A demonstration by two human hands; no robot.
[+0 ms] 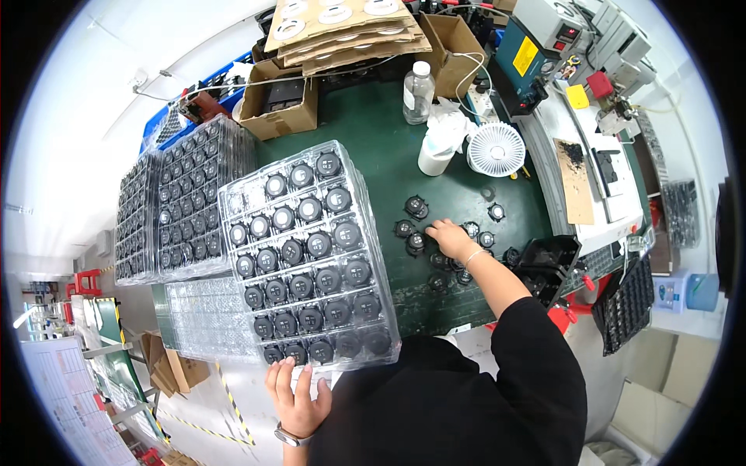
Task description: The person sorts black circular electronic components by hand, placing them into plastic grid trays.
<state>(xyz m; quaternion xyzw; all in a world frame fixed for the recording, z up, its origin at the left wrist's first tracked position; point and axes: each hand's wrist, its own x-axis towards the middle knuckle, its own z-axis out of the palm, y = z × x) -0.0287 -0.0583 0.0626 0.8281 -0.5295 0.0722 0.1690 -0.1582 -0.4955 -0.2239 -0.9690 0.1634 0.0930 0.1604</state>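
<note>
My left hand (299,400) lies at the near edge of a clear plastic tray (382,272), fingers apart and their tips against its rim. Rows of round black watch cases (301,283) fill the tray, which tops a stack; some have pale faces. Further right, my right hand (451,239) reaches over the green table, its fingers drawn together at the edge of a loose black watch case (416,244). Another loose case (416,206) lies just beyond, and several more sit beside and under the wrist.
More filled tray stacks (190,194) stand at the left. Behind are an open cardboard box (299,105), layered cardboard sheets (350,39), a clear bottle (419,93), a white container (435,158) and a small white fan (496,149). A black bin (548,268) stands near my right forearm.
</note>
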